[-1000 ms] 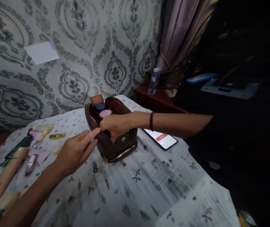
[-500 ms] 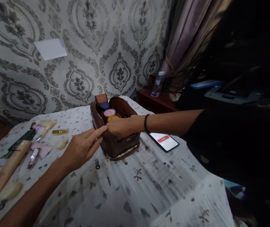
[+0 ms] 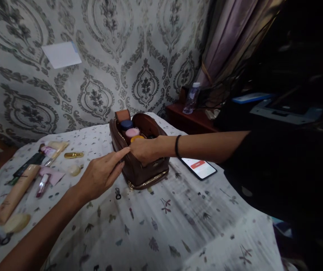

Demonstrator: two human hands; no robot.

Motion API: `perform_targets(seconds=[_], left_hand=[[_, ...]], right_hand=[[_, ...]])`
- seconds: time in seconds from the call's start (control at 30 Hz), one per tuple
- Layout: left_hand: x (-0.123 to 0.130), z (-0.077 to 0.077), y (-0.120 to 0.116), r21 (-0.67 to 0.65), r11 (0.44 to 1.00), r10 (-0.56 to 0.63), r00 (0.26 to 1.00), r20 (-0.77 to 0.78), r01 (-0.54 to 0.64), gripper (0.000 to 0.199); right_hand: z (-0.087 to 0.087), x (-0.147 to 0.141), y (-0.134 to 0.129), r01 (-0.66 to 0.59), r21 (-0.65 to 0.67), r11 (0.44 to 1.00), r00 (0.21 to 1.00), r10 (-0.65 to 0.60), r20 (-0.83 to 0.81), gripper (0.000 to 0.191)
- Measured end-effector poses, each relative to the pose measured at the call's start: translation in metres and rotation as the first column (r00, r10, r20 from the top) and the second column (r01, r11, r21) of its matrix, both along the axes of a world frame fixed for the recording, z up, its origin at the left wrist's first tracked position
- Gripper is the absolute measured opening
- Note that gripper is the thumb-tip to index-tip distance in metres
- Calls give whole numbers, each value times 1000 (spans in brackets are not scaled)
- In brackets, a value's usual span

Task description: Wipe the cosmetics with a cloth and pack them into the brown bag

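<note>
A brown bag stands unzipped on the patterned sheet. Inside it show a blue lid, a pink lid and a yellow lid. My right hand, with a black band at the wrist, is closed at the bag's near rim; what it grips is too small or hidden to make out. At the bag's left side, my left hand has its index finger stretched out to the rim, close to the right hand's fingers, and holds nothing visible.
Left on the sheet lie a beige tube, a gold tube, a lip gloss and a brush. A phone lies right of the bag. Behind stands a bottle on a red-brown table.
The whole view has shifted slightly. Both hands keep nearly the same place and pose at the bag's rim.
</note>
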State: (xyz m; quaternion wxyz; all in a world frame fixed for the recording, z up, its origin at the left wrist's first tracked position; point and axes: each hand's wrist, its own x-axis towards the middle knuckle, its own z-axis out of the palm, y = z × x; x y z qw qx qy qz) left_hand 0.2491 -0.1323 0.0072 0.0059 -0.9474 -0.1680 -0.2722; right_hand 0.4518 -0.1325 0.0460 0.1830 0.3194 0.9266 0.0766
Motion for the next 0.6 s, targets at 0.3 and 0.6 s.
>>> perform_targets(seconds=[0.3,0.6], left_hand=[[1,-1,-1,-24,999,24,1000,-12,-25,42],[2,-2,-1,-17,1000,25,1000,-18,-26,41]], right_hand=[[-5,0,-1,-2,55,999,1000,1,3,16],[-16,5,2,-14,74,997,994,22,-108,19]])
